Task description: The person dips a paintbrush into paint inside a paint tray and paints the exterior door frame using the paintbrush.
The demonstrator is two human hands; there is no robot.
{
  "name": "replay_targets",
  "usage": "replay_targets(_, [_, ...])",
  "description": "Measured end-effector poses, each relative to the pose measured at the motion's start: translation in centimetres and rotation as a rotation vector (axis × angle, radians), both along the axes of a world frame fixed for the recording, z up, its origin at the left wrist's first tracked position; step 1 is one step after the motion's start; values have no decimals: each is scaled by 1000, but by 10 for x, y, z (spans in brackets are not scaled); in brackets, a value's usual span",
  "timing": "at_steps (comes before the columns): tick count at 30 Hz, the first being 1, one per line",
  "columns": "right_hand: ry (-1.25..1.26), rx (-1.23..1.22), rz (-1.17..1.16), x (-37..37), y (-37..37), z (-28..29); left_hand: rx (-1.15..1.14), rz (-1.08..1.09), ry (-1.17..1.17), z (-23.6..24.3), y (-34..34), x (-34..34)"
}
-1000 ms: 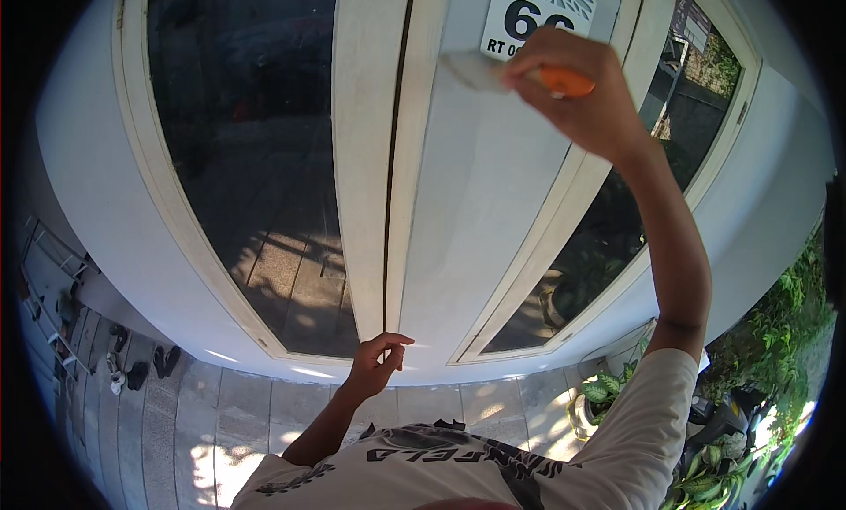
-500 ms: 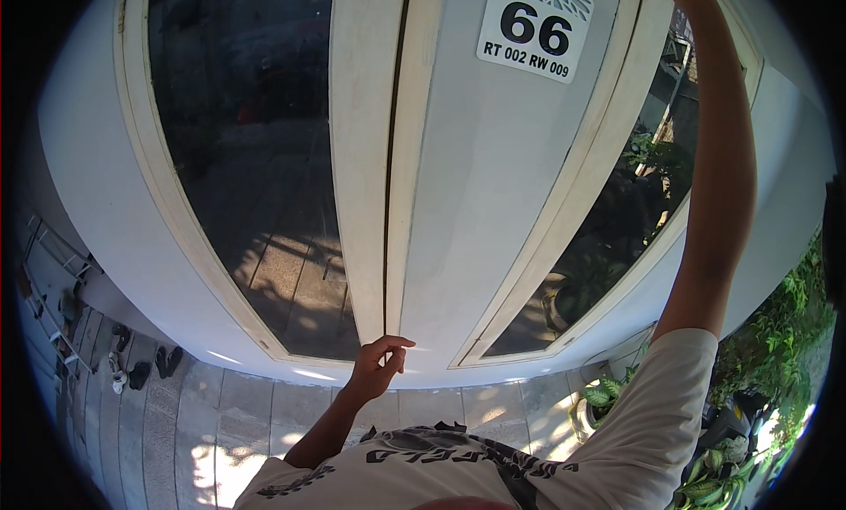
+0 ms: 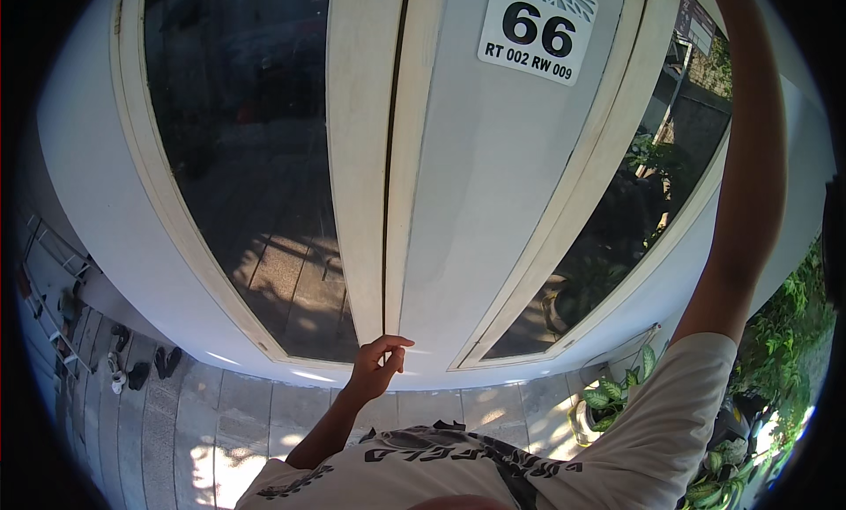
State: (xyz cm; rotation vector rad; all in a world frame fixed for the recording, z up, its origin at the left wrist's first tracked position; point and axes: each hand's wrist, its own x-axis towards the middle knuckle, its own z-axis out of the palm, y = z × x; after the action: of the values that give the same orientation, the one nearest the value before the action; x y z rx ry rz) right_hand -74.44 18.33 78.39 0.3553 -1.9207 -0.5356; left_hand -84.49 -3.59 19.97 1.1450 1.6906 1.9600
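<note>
My left hand [image 3: 379, 362] is at the lower centre, in front of the narrow gap between the pale wooden frames, its fingers loosely bent and apart with nothing visible in them. My right arm [image 3: 749, 202] stretches up past the right glazed panel [image 3: 679, 184]; its hand lies beyond the top edge, so whatever it holds is hidden. A white sign [image 3: 538, 34] with black characters and a leaf design hangs on the pale grey centre panel [image 3: 476, 184]. A dark glass panel [image 3: 238, 158] fills the left frame.
A paved floor [image 3: 352, 431] runs along the wall base. Several shoes [image 3: 137, 375] and a metal ladder-like rack [image 3: 53, 307] are at the lower left. A potted plant [image 3: 608, 395] stands by the wall at lower right, with dense greenery [image 3: 793, 316] along the right side.
My right hand, earlier shut on an orange-handled tool over the sign, has moved up and right out of view, uncovering the sign. My left hand has stayed in place.
</note>
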Motion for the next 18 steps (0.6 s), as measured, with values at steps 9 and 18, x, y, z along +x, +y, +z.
replay_targets(9, [-86, -122, -54, -7, 4, -23, -26, -25, -11, -1, 4, -1])
replay_targets(18, [-300, -178, -15, -16, 18, 37, -23, -34, 1, -2, 4, -1])
